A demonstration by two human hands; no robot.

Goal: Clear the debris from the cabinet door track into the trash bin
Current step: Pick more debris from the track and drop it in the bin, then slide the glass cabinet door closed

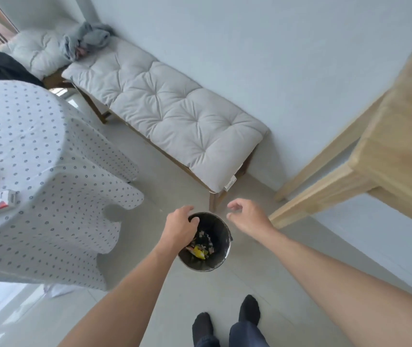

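Note:
A small round black trash bin (221,259) stands on the pale tiled floor in front of my feet. Scraps of rubbish lie in its bottom, among them a yellow piece (198,252). My left hand (180,226) hangs over the bin's left rim with the fingers curled downward; whether anything is inside them is hidden. My right hand (246,216) hovers just right of the bin, fingers spread and curved, holding nothing. No cabinet door track shows in this view.
A bench with a tufted grey cushion (174,108) runs along the white wall behind the bin. A round table under a dotted cloth (37,171) stands at left with a small box on it. A light wooden table (387,159) is at right.

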